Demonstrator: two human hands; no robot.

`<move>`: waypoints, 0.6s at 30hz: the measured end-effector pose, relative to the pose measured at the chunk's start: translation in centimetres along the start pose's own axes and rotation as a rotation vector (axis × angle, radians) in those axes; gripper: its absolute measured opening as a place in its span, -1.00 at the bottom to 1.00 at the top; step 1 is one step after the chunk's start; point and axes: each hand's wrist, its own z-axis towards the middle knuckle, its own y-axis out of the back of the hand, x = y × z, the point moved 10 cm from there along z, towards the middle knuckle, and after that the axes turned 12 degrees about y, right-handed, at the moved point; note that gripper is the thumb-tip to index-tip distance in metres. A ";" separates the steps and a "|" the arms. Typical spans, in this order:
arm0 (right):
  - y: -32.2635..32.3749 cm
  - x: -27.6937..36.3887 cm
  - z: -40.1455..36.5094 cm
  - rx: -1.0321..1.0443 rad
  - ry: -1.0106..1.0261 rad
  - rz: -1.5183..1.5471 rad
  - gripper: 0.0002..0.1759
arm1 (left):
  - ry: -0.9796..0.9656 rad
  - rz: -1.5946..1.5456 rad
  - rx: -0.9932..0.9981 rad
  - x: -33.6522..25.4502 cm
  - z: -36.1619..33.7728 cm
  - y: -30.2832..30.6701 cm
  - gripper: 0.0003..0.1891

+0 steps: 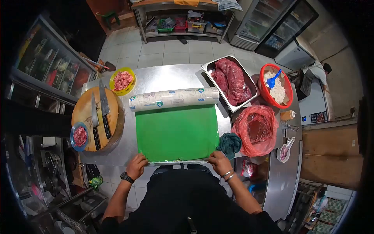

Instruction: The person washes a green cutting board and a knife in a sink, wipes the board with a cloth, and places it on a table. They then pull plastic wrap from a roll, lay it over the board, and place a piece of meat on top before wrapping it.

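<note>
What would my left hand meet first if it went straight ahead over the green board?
Probably the roll of plastic wrap at the far edge of the green board; nothing else lies before the left hand.

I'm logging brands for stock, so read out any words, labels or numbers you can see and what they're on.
No text is legible.
cling film, on its roll: blue-green logos and print, too blurred to read.
sticker on the white cabinet: too small to read.
shelf packets: labels too small to read.
</note>
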 end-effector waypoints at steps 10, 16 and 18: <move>-2.5 -1.8 -1.2 -0.011 0.031 -0.123 -0.63 | 0.001 0.161 -0.041 1.1 -0.8 -4.1 -0.66; 8.1 -3.4 -0.4 -0.384 -0.314 -0.554 -0.55 | 0.008 0.155 -0.094 0.7 -1.9 -4.7 -0.56; 6.9 -4.9 -1.2 -0.282 -0.340 -0.574 -0.52 | 0.049 0.131 -0.138 0.9 -2.1 -4.6 -0.55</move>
